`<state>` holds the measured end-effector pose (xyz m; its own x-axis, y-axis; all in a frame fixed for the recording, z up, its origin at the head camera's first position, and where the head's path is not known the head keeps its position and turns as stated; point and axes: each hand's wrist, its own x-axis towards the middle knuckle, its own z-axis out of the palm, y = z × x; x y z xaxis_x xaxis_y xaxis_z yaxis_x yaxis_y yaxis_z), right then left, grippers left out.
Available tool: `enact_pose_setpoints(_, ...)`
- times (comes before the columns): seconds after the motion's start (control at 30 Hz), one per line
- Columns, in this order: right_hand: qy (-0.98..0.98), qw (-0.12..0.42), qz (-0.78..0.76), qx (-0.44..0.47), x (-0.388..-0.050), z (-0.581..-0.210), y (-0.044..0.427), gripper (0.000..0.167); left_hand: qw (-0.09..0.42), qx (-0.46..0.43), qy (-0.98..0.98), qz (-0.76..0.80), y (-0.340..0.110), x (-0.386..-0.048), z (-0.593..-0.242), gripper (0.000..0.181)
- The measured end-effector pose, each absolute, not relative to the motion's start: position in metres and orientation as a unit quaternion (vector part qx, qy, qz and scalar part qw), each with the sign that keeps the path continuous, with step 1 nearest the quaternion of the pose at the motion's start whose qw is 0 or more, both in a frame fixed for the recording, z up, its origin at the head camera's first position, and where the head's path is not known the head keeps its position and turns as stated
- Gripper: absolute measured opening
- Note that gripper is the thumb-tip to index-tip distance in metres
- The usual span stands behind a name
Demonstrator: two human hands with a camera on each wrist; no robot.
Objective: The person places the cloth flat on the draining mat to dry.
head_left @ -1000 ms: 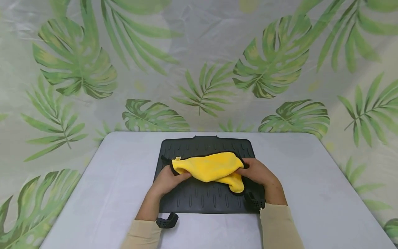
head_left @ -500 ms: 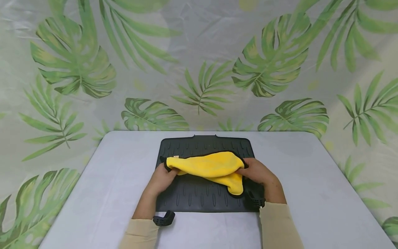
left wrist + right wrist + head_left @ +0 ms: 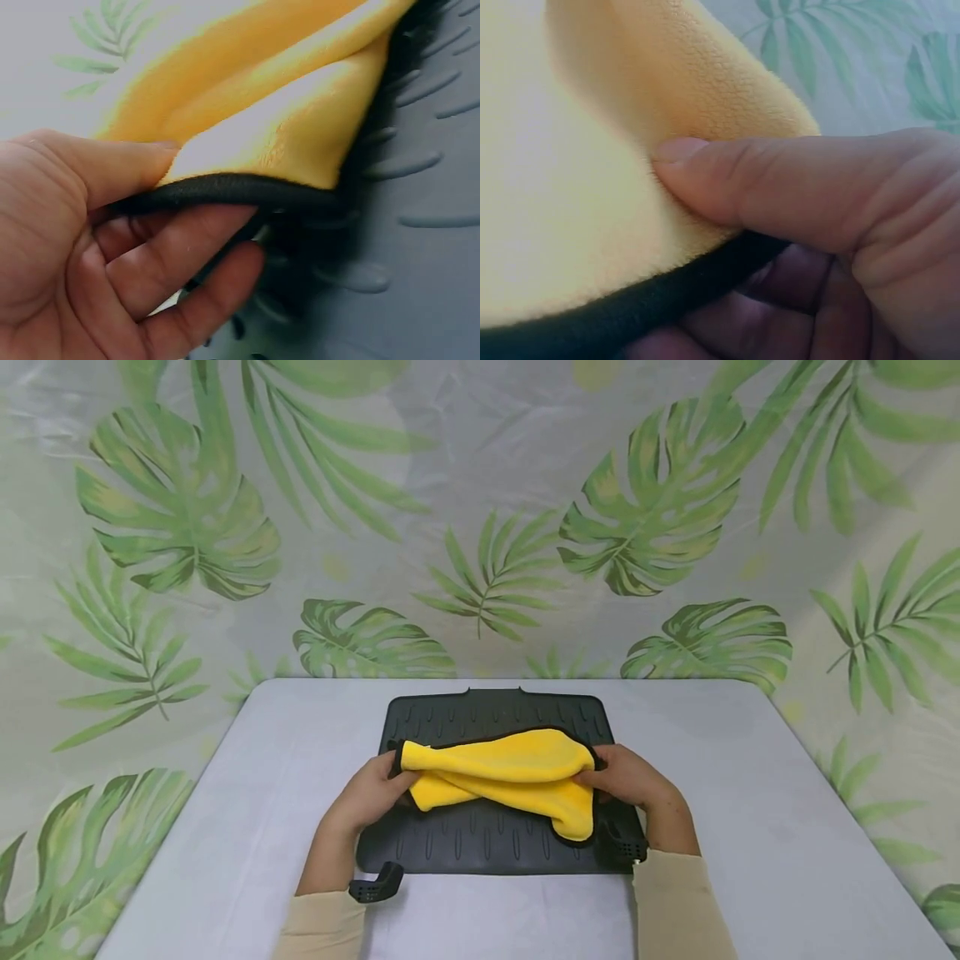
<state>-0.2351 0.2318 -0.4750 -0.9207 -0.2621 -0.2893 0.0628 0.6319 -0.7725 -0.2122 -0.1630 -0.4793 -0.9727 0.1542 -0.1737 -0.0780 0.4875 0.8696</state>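
A yellow cloth (image 3: 510,758) with black edging stretches between both hands above a black ribbed mat (image 3: 465,847). Its middle has a lengthwise fold, and a corner droops near the right hand. My left hand (image 3: 372,789) pinches the cloth's left edge; in the left wrist view the thumb (image 3: 127,165) lies on the yellow side, with fingers (image 3: 172,255) under the black border. My right hand (image 3: 630,777) pinches the right edge, its thumb (image 3: 765,184) pressing on the yellow pile in the right wrist view. The fingers beneath that edge are partly hidden.
The mat lies on a white table (image 3: 712,760). Behind the table hangs a leaf-patterned sheet (image 3: 480,485). Black wrist devices (image 3: 377,885) sit on both forearms, by the beige sleeves.
My left hand has shifted left and slightly toward me, drawing the cloth wider. A lower flap now shows near the left hand, and the white tag is no longer plainly visible. The right hand barely moved.
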Motion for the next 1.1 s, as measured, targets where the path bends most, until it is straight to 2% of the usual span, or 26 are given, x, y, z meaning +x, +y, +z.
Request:
enact_pose_setpoints(0.17,0.881,0.221,-0.415,-0.054,-0.230,-0.469,0.236,0.042,0.152,0.032,0.840,0.520,-0.171,-0.210,-0.475,0.034)
enact_pose_setpoints(0.33,0.863,0.256,-0.431,-0.058,-0.228,-0.471,0.240,0.041,0.195,0.027,0.829,0.524,-0.176,-0.205,-0.471,0.061)
enact_pose_setpoints(0.43,0.853,0.268,-0.444,-0.067,-0.227,-0.472,0.243,0.035,0.217,0.018,0.826,0.519,-0.177,-0.205,-0.470,0.067)
enact_pose_setpoints(0.53,0.848,0.271,-0.451,-0.058,-0.229,-0.473,0.245,0.032,0.218,-0.002,0.825,0.522,-0.175,-0.206,-0.472,0.072)
enact_pose_setpoints(0.7,0.862,0.241,-0.444,-0.024,-0.234,-0.476,0.243,0.044,0.181,-0.055,0.835,0.517,-0.169,-0.210,-0.475,0.090)
enact_pose_setpoints(0.83,0.878,0.202,-0.434,-0.010,-0.239,-0.481,0.237,0.052,0.156,-0.084,0.839,0.514,-0.164,-0.212,-0.477,0.085)
enact_pose_setpoints(1.1,0.911,0.143,-0.385,-0.028,-0.258,-0.485,0.227,0.051,0.105,-0.130,0.857,0.487,-0.165,-0.221,-0.484,0.063)
